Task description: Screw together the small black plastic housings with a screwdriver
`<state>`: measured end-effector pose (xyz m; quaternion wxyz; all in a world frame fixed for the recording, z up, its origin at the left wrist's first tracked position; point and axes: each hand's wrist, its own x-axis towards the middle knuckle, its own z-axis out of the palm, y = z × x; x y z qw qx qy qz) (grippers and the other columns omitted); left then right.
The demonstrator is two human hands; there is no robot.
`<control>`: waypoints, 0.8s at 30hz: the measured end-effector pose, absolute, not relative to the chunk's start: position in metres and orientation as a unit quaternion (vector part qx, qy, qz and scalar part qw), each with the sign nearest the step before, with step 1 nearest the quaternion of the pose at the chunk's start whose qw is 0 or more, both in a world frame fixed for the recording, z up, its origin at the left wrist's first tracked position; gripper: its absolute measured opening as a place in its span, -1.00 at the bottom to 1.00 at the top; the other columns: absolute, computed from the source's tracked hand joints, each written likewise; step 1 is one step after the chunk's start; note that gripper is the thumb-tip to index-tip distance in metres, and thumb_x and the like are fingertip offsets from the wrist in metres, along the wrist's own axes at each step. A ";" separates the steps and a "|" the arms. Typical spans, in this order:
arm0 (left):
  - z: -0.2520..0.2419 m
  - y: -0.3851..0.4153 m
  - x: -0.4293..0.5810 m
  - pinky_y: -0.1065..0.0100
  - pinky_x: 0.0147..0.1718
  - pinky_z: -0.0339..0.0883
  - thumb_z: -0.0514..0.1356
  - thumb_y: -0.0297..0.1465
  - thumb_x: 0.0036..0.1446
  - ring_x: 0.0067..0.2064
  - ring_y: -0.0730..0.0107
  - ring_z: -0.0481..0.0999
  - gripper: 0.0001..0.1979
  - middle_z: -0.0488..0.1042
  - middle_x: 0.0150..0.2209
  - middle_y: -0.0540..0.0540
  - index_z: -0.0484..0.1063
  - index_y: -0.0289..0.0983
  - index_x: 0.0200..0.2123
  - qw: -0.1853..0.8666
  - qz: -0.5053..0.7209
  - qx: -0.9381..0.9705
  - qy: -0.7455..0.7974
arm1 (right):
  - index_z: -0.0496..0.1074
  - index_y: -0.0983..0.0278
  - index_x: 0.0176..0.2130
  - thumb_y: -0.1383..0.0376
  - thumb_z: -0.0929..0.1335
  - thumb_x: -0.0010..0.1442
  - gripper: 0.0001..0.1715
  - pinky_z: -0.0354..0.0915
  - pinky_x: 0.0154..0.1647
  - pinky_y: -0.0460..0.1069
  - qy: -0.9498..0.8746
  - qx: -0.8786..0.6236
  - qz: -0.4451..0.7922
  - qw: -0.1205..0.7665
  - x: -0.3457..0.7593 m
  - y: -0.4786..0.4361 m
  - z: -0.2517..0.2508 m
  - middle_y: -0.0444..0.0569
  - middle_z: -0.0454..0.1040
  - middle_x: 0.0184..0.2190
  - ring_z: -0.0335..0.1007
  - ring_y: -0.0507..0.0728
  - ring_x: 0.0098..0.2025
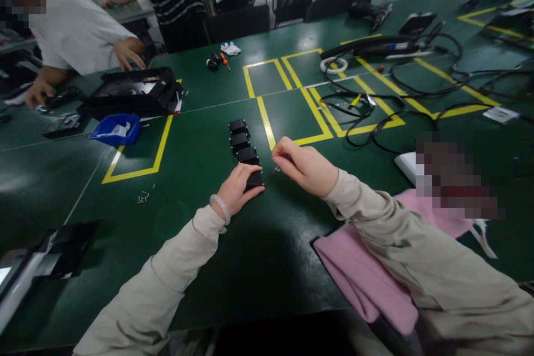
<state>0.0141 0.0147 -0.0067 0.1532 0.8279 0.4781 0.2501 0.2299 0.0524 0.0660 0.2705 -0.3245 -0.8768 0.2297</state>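
Observation:
A row of small black blocks point(239, 141) with bright screw ends at their edges lies on the green table. At the near end of the row, my left hand point(234, 189) grips the closest black block point(254, 180) between thumb and fingers. My right hand point(307, 169) is closed around a small screwdriver point(274, 171), most of its handle hidden by the fingers. Its thin shaft points down and left toward that block's right edge; whether the tip touches cannot be told. Several loose screws point(143, 197) are scattered on the table to the left.
A blue tray point(134, 132) stands by a black case point(125, 94), with a co-worker's hand point(128, 53) at it. Black cables point(411, 92) sprawl at the right. Pink cloth point(362, 267) lies under my right forearm. An orange screwdriver point(224, 59) lies at the back.

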 end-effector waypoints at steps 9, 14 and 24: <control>-0.006 0.014 0.012 0.07 0.11 0.25 0.17 -0.37 0.22 0.10 0.12 0.34 -0.59 0.34 0.03 -0.22 0.21 -0.27 0.11 0.173 0.247 0.836 0.459 | 0.24 0.27 -0.22 0.21 0.14 0.30 -0.80 0.07 -0.39 -0.08 -0.880 -0.346 0.205 0.252 0.226 0.048 0.065 -0.07 0.36 -0.41 0.27 0.04 -0.45; -0.005 0.014 0.013 0.08 0.10 0.26 0.17 -0.37 0.22 0.09 0.13 0.34 -0.60 0.34 0.03 -0.23 0.22 -0.29 0.10 0.176 0.250 0.836 0.455 | 0.25 0.27 -0.21 0.20 0.16 0.30 -0.80 0.07 -0.40 -0.09 -0.881 -0.352 0.193 0.252 0.225 0.047 0.064 -0.09 0.35 -0.44 0.26 0.04 -0.47; -0.004 0.014 0.009 0.17 0.06 0.30 0.22 -0.35 0.18 0.06 0.19 0.42 -0.60 0.42 0.01 -0.15 0.28 -0.24 0.07 0.193 0.271 0.823 0.460 | 0.30 0.27 -0.28 0.11 0.13 0.34 -0.65 0.03 -0.43 -0.09 -0.887 -0.370 0.159 0.228 0.224 0.043 0.066 -0.09 0.37 -0.49 0.26 0.04 -0.50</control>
